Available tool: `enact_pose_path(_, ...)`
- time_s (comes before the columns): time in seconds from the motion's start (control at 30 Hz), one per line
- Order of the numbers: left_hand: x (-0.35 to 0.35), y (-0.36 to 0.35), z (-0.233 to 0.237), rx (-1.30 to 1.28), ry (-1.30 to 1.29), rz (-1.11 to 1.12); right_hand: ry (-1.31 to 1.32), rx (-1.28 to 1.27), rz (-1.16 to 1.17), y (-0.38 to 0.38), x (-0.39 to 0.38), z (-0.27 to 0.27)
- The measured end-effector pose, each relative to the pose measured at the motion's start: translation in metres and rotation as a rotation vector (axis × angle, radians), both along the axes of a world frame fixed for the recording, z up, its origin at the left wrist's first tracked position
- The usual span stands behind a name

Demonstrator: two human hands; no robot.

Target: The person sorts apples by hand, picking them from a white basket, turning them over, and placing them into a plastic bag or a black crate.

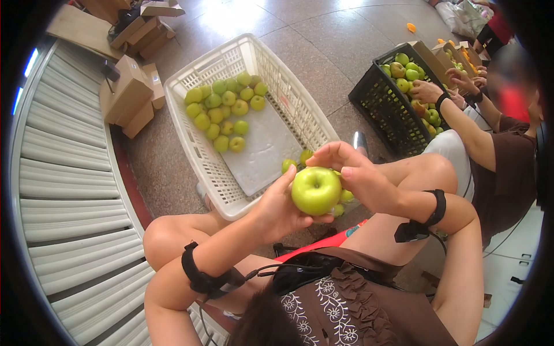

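Note:
A green apple [316, 191] sits in my left hand [272, 209], stem hollow facing up, with the fingers and thumb around its left side and underside. Just to its right, my right hand [367, 183] is curved with fingers apart; whether it touches the apple is hard to tell. Beyond my hands stands a white plastic crate [195, 151], with many green apples [227, 104] gathered at its far end. A few more apples [289, 165] show behind my hands, partly hidden by them.
To the right, a co-worker's hand [426, 91] reaches into a black crate [369, 106] of green apples. Cardboard boxes [131, 92] stand at the left beside a white slatted radiator [75, 196]. An orange piece [411, 27] lies on the speckled floor [311, 52].

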State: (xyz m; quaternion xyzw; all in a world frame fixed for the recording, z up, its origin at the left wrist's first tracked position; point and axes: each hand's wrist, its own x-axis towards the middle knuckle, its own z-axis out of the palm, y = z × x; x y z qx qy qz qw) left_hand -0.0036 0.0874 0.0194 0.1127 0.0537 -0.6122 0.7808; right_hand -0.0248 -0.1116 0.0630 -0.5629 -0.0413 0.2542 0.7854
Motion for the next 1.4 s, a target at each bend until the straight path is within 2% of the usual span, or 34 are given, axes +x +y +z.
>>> enact_pose_path(0.1,0.0,-0.006,0.026,0.398,-0.284,-0.021,0.072,0.053,-0.034,0.0,0.003,0.004)
enact_pose_path(0.17,-0.002,-0.009,0.032,0.423,-0.304,0.055,0.093,0.105,-0.096,-0.002,0.002,-0.001)
enact_pose_path(0.3,0.0,-0.009,0.027,0.424,-0.483,0.273,0.245,0.006,-0.191,-0.003,0.001,-0.01)
enact_pose_path(0.5,-0.001,-0.01,0.021,0.543,-1.285,0.394,0.555,0.144,-0.04,0.0,-0.001,-0.012)
enact_pose_path(0.6,-0.004,-0.014,0.019,0.529,-1.501,0.417,0.563,0.129,-0.003,0.0,-0.001,-0.006)
enact_pose_path(0.9,-0.004,-0.017,0.022,0.54,-1.377,0.475,0.554,0.305,-0.056,-0.004,-0.001,-0.019)
enact_pose_path(1.03,-0.003,-0.016,0.029,0.469,-1.082,0.527,0.457,0.233,-0.034,-0.009,0.008,-0.008)
enact_pose_path(1.13,-0.002,-0.015,0.034,0.53,-0.963,0.488,0.365,0.26,-0.192,-0.022,0.023,0.01)
enact_pose_path(1.17,-0.004,-0.019,0.036,0.639,-0.99,0.483,0.32,0.382,-0.22,-0.033,0.03,0.018)
enact_pose_path(1.23,-0.004,-0.019,0.033,0.645,-0.991,0.462,0.3,0.559,-0.282,-0.061,0.049,0.034)
enact_pose_path(1.27,-0.003,-0.018,0.032,0.651,-0.991,0.452,0.268,0.614,-0.397,-0.073,0.058,0.047)
enact_pose_path(1.3,-0.003,-0.017,0.031,0.651,-0.983,0.438,0.134,0.575,-0.371,-0.094,0.073,0.053)
enact_pose_path(1.37,-0.001,-0.017,0.028,0.653,-0.968,0.407,0.141,0.505,-0.492,-0.136,0.095,0.072)
enact_pose_path(1.4,0.0,-0.017,0.027,0.661,-0.956,0.39,0.073,0.373,-0.495,-0.166,0.11,0.07)
